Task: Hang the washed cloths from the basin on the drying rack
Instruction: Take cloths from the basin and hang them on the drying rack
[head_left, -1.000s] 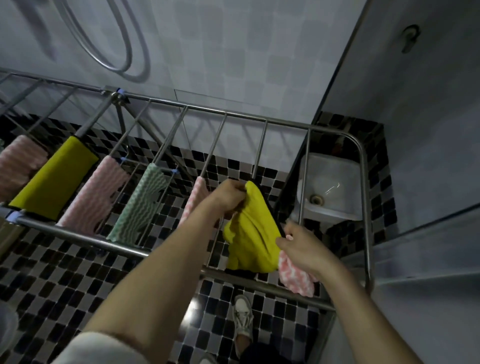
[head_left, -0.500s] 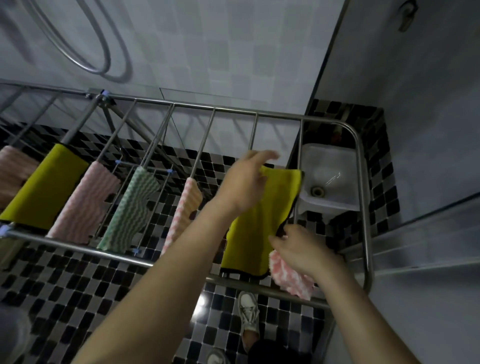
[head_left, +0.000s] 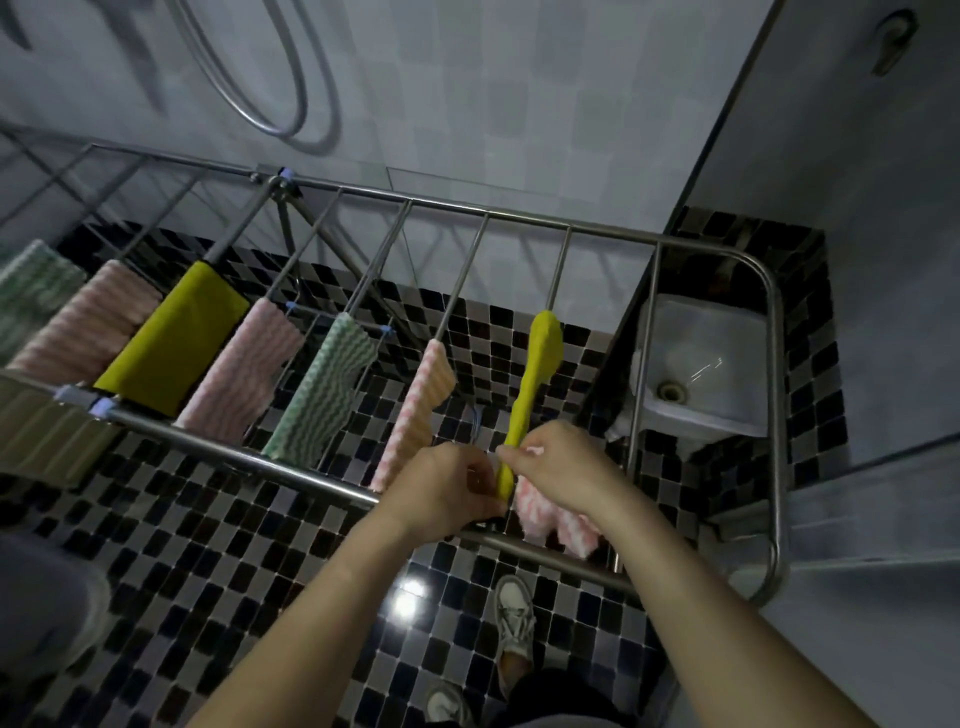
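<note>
Both hands are close together at the near end of the drying rack (head_left: 775, 415), almost touching, one on each side of a yellow cloth (head_left: 536, 379). The yellow cloth hangs bunched and narrow over one of the thin rails on the right part of the rack, its lower end down by the front bar.

The left hand (head_left: 441, 488) has its fingers curled in on the cloth's lower end, gripping it. The right hand (head_left: 563, 467) pinches the same end with its fingertips from the other side and also keeps a pink-and-white cloth (head_left: 553, 522) bundled under its palm; that one dangles just above the front bar and is not on any rail.

Further left, each on its own rail: a pink striped cloth (head_left: 415, 415), a green wavy cloth (head_left: 322, 395), a pale pink cloth (head_left: 241, 374), an olive-yellow cloth (head_left: 176, 338), and more pink and green ones at the edge, blurred.

A white basin (head_left: 701, 364) stands past the right end of the rack, near the wall. Below is a black-and-grey tiled floor (head_left: 208, 545) with the person's shoe (head_left: 514, 618). A shower hose (head_left: 249, 78) loops on the wall behind.
</note>
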